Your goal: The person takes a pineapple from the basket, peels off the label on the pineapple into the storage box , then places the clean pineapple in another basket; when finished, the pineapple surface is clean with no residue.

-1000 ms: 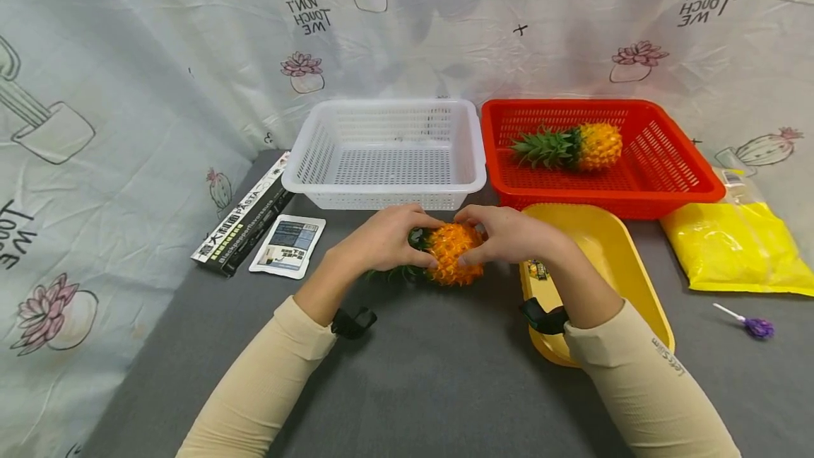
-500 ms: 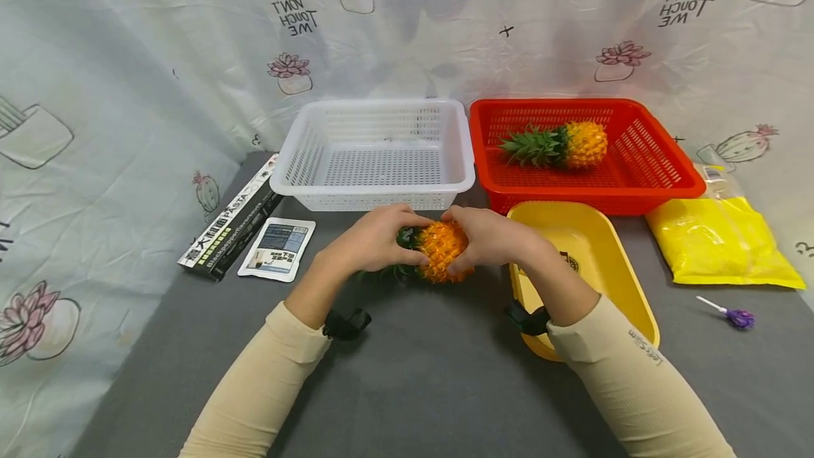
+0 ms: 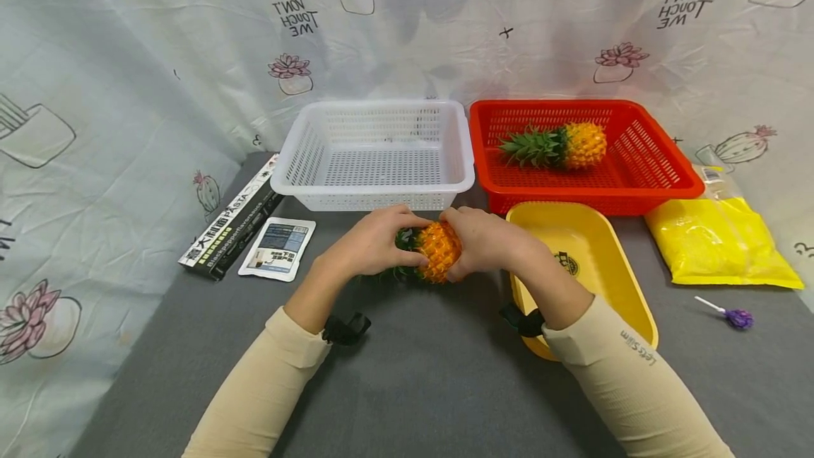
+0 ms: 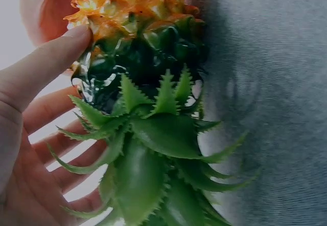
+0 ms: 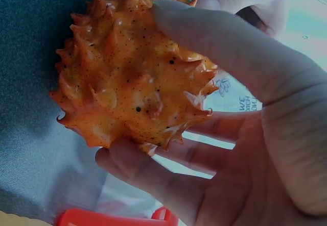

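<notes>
An artificial-looking pineapple [image 3: 439, 253] with an orange body lies sideways between both hands, low over the grey table. My left hand [image 3: 374, 242] grips it at the dark green shoulder, its thumb pressed there. Spiky green leaves [image 4: 153, 170] point past that palm in the left wrist view; in the head view the hand hides most of them. My right hand [image 3: 486, 242] holds the orange bottom end [image 5: 133, 83], thumb along the near side and fingers around the far side. A second pineapple [image 3: 584, 145] lies in the red basket [image 3: 591, 201] behind.
A white basket [image 3: 381, 198] stands beside the red one. A yellow tray [image 3: 626, 274] sits under my right forearm. At left lie a pasta box [image 3: 232, 221] and a white pouch [image 3: 278, 249]; at right, a yellow bag [image 3: 725, 246] and a purple lollipop [image 3: 738, 318].
The head view has shifted slightly, so everything appears further left. My right hand has moved in over the pineapple's orange end and covers more of it. The left hand keeps its grip.
</notes>
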The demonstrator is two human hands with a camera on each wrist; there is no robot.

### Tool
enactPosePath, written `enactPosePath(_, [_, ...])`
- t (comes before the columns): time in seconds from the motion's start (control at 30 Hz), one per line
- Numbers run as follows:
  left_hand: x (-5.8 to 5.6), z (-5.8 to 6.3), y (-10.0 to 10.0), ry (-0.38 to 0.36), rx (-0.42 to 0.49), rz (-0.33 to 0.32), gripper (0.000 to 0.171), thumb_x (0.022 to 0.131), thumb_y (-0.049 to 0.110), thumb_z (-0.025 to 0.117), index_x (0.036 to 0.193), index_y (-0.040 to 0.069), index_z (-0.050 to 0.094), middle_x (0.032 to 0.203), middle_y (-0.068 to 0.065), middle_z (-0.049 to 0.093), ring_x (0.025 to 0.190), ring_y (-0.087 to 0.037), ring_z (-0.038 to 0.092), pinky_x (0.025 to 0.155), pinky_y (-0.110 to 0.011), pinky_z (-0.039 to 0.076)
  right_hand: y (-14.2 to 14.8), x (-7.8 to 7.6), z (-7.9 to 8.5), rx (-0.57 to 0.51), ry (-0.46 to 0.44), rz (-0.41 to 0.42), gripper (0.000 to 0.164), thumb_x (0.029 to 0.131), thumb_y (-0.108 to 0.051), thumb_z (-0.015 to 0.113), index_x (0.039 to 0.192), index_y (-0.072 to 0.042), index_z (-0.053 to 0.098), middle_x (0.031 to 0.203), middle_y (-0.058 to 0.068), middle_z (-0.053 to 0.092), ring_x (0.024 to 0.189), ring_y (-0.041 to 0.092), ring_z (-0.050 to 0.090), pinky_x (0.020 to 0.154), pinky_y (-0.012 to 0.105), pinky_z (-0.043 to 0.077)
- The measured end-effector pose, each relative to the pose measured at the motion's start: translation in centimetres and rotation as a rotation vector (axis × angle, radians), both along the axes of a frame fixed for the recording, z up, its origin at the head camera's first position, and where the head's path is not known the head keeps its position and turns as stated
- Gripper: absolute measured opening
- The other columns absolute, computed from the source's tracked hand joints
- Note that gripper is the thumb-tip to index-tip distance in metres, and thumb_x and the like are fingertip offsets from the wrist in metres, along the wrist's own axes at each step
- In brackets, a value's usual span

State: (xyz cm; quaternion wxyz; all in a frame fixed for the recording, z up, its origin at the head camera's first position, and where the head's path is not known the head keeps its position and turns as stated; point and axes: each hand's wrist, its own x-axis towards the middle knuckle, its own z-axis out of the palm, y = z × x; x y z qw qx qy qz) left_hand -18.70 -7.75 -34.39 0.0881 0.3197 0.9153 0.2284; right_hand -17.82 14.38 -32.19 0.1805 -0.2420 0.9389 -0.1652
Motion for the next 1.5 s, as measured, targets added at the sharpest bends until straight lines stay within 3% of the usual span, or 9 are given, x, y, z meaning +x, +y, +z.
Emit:
enactPosePath(0.23, [0.3,-0.4,-0.4,0.004,0.090,0.014,0.060,0.086,0.040,0.084,0.138,0.015,0.068,0.125,-0.003,0.068,0.109,-0.020,0.063,0.095,-0.041,0.053,0.2,0.0,0.1,0.003,0.055,0.020,0.074,0.071,-0.036,0.089,0.132,-0.008,0.057,0.112,0.007,0.064,0.096,0.024,0.060,0.085,0.039,0.057])
enactPosePath(0.43, [0.4,-0.2,-0.7,0.006,0.179,0.011,0.053,0.084,0.040,0.086,0.130,0.017,0.073,0.122,0.000,0.071,0.109,-0.018,0.064,0.095,-0.041,0.053,1.2,0.1,0.3,-0.054,0.049,0.046,0.075,0.074,-0.043,0.087,0.133,-0.008,0.057,0.110,0.003,0.066,0.093,0.021,0.060,0.082,0.036,0.056])
enactPosePath(0.67, [0.6,0.9,-0.7,0.000,0.221,0.005,0.049,0.086,0.038,0.085,0.129,0.017,0.073,0.125,0.001,0.070,0.115,-0.019,0.063,0.098,-0.042,0.053,1.9,0.3,1.2,-0.064,0.066,0.047,0.074,0.071,-0.049,0.087,0.128,-0.012,0.057,0.103,-0.001,0.066,0.087,0.019,0.061,0.076,0.033,0.054])
enactPosePath(0.97, [0.2,2.1,-0.9,0.025,0.289,-0.015,0.043,0.088,0.030,0.084,0.126,0.014,0.074,0.127,-0.004,0.071,0.119,-0.025,0.064,0.102,-0.048,0.052,3.7,1.0,3.0,-0.026,0.078,0.027,0.071,0.072,-0.048,0.087,0.128,-0.012,0.060,0.106,0.000,0.067,0.092,0.020,0.061,0.081,0.037,0.054])
enactPosePath(1.2, [-1.1,3.1,-2.1,0.107,0.239,0.078,0.033,0.093,0.025,0.079,0.123,0.013,0.076,0.122,-0.005,0.072,0.114,-0.026,0.065,0.096,-0.047,0.051,5.6,2.2,4.7,0.004,0.109,0.040,0.066,0.072,-0.047,0.088,0.125,-0.016,0.062,0.106,-0.002,0.066,0.095,0.018,0.060,0.083,0.038,0.053])
enactPosePath(1.5, [-3.6,2.8,-2.4,0.168,0.121,0.145,0.030,0.097,0.020,0.071,0.123,0.006,0.075,0.127,-0.015,0.068,0.122,-0.035,0.062,0.105,-0.050,0.047,9.0,3.5,7.1,0.008,0.100,0.045,0.070,0.071,-0.049,0.090,0.127,-0.018,0.061,0.119,-0.001,0.067,0.096,0.014,0.063,0.087,0.039,0.053])
